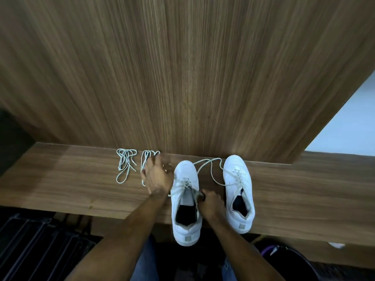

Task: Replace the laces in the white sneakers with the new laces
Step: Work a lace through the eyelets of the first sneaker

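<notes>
Head view: my hands at the left sneaker, new laces off to the left.

Both white sneakers sit toes-away on the wooden ledge (71,189), long axes pointing at the wall. My right hand (210,202) curls round the old lace (182,184) at the inner side of the left sneaker (185,201); the right sneaker (239,191) stands beside it. My left hand (157,176), blurred, fingers spread, partly covers one new lace bundle (147,157); the other bundle (124,166) lies further left. No readable branding.
</notes>
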